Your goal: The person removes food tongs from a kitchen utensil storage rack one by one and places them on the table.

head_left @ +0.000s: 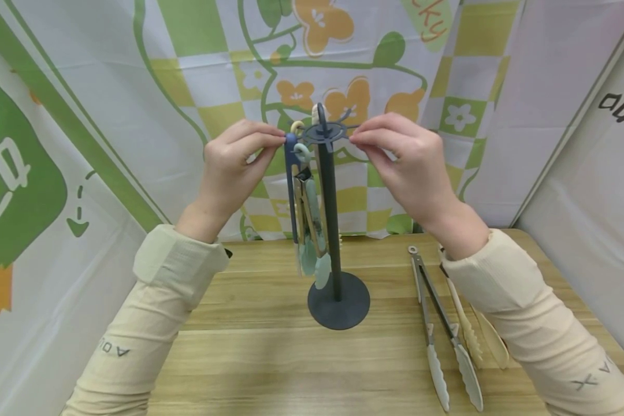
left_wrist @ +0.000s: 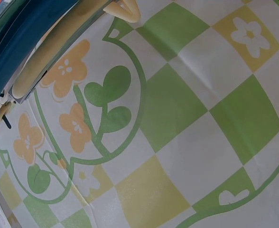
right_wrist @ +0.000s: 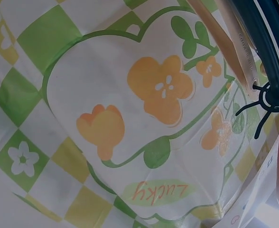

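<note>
Blue utensil [head_left: 292, 185] at the left of the rack [head_left: 331, 219], pinched by the left hand [head_left: 236, 153]; the right hand [head_left: 408, 156] pinches a hook [head_left: 345, 136]. With such lopsided loading, I'd say an uneven tug could topple it all.

the stand [head_left: 331, 214] is dark grey, the utensil [head_left: 292, 185] blue — the curtain [head_left: 197, 69] checked green, yellow, white.

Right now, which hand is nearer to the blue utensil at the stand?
The left hand: it pinches the blue utensil near its top end. The right hand is farther, at the top of the stand, on the opposite side.
</note>
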The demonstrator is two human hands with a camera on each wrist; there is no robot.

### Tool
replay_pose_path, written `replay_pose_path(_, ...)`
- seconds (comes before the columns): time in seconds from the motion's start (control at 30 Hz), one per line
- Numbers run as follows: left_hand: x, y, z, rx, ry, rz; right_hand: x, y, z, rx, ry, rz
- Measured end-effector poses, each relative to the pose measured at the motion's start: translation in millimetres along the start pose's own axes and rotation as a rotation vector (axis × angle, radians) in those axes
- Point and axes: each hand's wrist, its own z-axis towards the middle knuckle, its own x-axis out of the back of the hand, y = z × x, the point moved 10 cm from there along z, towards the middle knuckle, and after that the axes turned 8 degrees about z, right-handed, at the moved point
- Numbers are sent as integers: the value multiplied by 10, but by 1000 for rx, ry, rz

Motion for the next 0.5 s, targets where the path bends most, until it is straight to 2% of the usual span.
replay_pose_path(0.2, 0, -4, -2, 6, -1, 0, 2, 10, -13, -3, 7, 3)
replay_pose_path(0.5, 0, -33, -34, 60, -1, -18, 22, 25, -19, -8, 43, 6)
